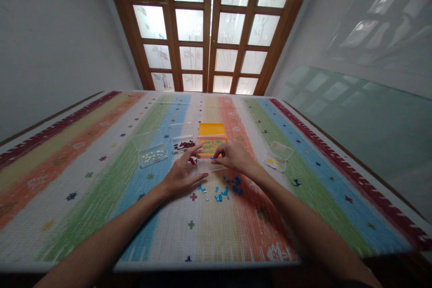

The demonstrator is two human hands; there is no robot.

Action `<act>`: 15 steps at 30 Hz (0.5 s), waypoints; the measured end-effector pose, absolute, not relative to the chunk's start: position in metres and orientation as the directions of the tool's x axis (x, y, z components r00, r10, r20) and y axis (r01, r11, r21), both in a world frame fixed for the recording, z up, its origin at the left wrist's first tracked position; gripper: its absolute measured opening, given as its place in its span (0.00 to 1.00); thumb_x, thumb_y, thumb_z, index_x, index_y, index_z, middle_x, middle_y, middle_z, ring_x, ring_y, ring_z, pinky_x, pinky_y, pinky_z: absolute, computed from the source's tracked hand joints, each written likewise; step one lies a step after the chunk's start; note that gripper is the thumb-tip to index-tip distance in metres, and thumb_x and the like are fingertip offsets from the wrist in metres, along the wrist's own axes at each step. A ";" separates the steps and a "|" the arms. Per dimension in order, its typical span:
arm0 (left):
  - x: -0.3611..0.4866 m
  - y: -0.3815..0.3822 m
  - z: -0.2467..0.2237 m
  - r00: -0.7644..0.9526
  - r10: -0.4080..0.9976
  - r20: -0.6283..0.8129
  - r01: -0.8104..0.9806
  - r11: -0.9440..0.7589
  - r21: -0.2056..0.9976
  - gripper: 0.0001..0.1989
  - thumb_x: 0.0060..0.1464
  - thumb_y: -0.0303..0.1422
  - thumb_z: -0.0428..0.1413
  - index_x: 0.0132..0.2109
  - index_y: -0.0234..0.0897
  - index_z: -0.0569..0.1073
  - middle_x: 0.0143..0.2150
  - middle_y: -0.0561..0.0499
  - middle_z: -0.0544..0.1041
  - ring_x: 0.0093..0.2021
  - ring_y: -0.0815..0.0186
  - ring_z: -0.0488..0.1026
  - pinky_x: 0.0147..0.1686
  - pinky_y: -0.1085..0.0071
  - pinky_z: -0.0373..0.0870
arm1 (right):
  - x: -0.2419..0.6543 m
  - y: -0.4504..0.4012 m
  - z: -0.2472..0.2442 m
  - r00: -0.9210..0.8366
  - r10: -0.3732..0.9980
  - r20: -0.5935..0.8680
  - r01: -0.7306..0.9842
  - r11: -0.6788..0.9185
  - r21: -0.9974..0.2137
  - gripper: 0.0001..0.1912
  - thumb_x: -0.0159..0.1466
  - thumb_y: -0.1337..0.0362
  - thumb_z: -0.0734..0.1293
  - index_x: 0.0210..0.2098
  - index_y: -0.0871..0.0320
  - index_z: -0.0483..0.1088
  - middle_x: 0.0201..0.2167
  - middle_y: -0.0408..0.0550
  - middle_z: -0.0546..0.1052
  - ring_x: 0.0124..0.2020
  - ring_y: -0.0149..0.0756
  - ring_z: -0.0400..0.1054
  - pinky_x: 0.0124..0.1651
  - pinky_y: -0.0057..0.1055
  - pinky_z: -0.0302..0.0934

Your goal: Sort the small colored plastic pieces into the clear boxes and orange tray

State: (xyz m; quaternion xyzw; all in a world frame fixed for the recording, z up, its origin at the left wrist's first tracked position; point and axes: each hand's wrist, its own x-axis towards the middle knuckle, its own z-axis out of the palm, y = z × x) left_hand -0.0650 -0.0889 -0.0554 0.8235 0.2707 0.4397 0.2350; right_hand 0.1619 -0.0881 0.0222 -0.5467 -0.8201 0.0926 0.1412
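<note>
Forearms [121, 229] cross the table's [168, 243] near edge; a dragging wrist could scatter blue pieces [220, 198] lying loose inward. Beyond, the left hand [184, 171] spreads beside the clear tray [205, 166], contact unclear; the right hand [232, 157] pinches one blue bit [212, 158], droppable if that pinch loosens. Farther: yellow box [211, 129].
</note>
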 end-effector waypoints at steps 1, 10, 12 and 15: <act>-0.065 -0.089 -0.056 0.466 0.655 0.595 0.238 -0.741 0.628 0.42 0.54 0.34 0.68 0.71 0.45 0.58 0.59 0.40 0.76 0.52 0.57 0.76 0.43 0.64 0.77 | 0.162 -0.088 0.021 -0.367 0.923 0.116 0.866 0.384 -0.320 0.05 0.60 0.61 0.78 0.35 0.54 0.85 0.24 0.47 0.80 0.26 0.32 0.68 0.31 0.29 0.53; -0.065 -0.091 -0.050 0.426 0.720 0.548 0.295 -0.683 0.668 0.41 0.53 0.37 0.68 0.70 0.44 0.59 0.55 0.43 0.77 0.45 0.62 0.76 0.41 0.65 0.76 | 0.188 -0.105 0.030 -0.388 0.892 0.232 0.737 0.452 -0.502 0.21 0.68 0.55 0.68 0.23 0.60 0.78 0.16 0.40 0.66 0.20 0.26 0.56 0.28 0.28 0.47; -0.066 -0.092 -0.049 0.420 0.735 0.532 0.309 -0.667 0.678 0.41 0.53 0.37 0.68 0.70 0.44 0.59 0.55 0.44 0.77 0.43 0.63 0.75 0.41 0.65 0.76 | 0.203 -0.113 0.031 -0.453 0.875 0.168 0.703 0.467 -0.536 0.26 0.69 0.52 0.65 0.19 0.60 0.73 0.15 0.39 0.63 0.19 0.26 0.55 0.26 0.27 0.45; -0.066 -0.092 -0.048 0.414 0.748 0.518 0.319 -0.653 0.687 0.41 0.52 0.37 0.68 0.69 0.44 0.60 0.55 0.44 0.77 0.41 0.64 0.75 0.42 0.64 0.76 | 0.226 -0.124 0.027 -0.534 0.845 0.026 0.715 0.467 -0.521 0.15 0.65 0.59 0.67 0.25 0.60 0.77 0.18 0.41 0.71 0.20 0.27 0.61 0.27 0.26 0.49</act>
